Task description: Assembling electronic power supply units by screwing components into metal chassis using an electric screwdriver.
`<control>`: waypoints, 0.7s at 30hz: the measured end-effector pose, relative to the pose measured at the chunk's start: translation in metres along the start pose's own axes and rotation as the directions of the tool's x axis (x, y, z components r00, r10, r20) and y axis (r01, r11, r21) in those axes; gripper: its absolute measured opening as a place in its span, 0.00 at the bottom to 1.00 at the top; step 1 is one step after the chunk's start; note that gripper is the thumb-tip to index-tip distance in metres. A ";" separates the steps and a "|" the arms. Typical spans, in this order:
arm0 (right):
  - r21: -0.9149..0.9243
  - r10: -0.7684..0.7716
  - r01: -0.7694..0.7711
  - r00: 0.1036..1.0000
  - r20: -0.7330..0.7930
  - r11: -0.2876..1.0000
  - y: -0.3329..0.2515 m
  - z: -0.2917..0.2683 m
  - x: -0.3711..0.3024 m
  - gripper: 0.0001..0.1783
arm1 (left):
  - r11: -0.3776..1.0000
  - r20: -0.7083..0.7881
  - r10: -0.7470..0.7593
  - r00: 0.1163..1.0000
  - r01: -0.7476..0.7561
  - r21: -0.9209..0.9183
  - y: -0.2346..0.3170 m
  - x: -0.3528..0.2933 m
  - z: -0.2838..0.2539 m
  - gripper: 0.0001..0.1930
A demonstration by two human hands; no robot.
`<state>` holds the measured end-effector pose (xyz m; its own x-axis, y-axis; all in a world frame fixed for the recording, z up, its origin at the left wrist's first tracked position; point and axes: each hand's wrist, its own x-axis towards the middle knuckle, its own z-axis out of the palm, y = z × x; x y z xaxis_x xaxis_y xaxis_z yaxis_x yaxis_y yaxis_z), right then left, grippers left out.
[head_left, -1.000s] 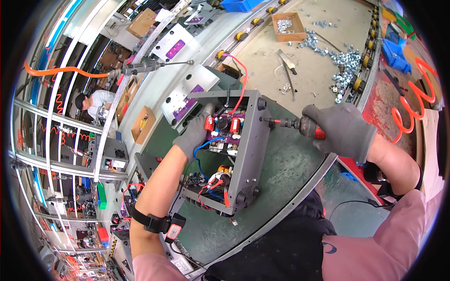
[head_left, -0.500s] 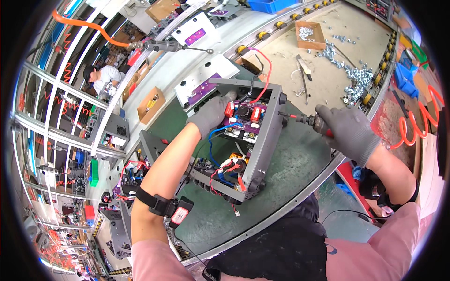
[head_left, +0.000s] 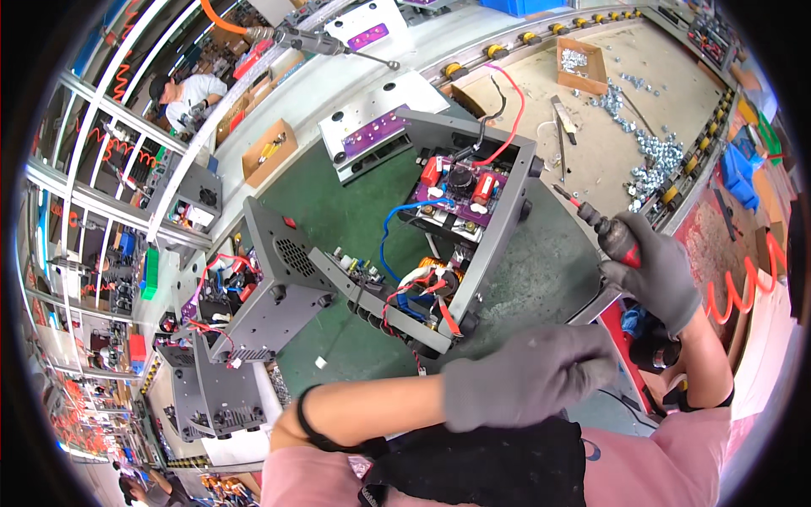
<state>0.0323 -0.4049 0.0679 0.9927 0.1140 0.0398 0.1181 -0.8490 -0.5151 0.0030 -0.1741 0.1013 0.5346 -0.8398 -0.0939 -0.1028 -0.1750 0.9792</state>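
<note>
My right hand [head_left: 655,270], in a grey glove, grips a power screwdriver [head_left: 618,241] with red parts, its bit pointing up and left. My gloved left hand [head_left: 532,376] is in front of my body, below the chassis, with its fingers curled in. Whether it holds anything is hidden. In the middle of the green work surface [head_left: 321,198] stands an open grey metal chassis [head_left: 494,232], touched by neither hand. Inside it are a purple circuit board [head_left: 456,198] with red parts, a copper coil [head_left: 448,275], and blue and red wires.
Left of it stand more grey chassis [head_left: 287,279]. Behind are a white panel assembly [head_left: 380,118], a cardboard box [head_left: 269,154] and a hanging screwdriver [head_left: 329,42]. Loose screws [head_left: 659,160], a box of screws [head_left: 583,68] and a knife [head_left: 563,118] lie at the far right. A co-worker [head_left: 190,97] sits far left.
My left hand has left the chassis and swung down and right, in front of my body. The screwdriver in my right hand has drawn back from the chassis's side, down and right.
</note>
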 end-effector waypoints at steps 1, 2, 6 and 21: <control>0.032 -0.012 0.012 1.000 0.009 0.999 0.001 0.004 -0.002 0.31 | 0.941 0.023 -0.174 0.985 0.173 -0.290 -0.022 0.005 0.008 0.12; 0.024 -0.007 0.007 1.000 0.015 1.000 -0.001 0.005 -0.009 0.31 | 0.775 0.110 -0.315 0.943 0.323 -0.544 -0.045 0.010 0.012 0.13; 0.140 0.051 -0.059 0.997 0.063 0.988 -0.005 0.015 -0.023 0.31 | 0.606 -0.078 -0.409 0.909 0.206 -0.768 -0.101 0.012 0.008 0.13; 0.271 -0.095 0.026 0.965 0.243 0.962 -0.036 0.061 -0.044 0.33 | 0.496 -0.384 -0.460 0.801 -0.127 -0.859 -0.114 -0.016 -0.046 0.17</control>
<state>-0.0169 -0.3477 0.0323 0.9410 0.3162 -0.1209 0.1330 -0.6738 -0.7268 0.0447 -0.1168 -0.0003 0.7976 -0.3945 -0.4564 0.6015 0.4618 0.6519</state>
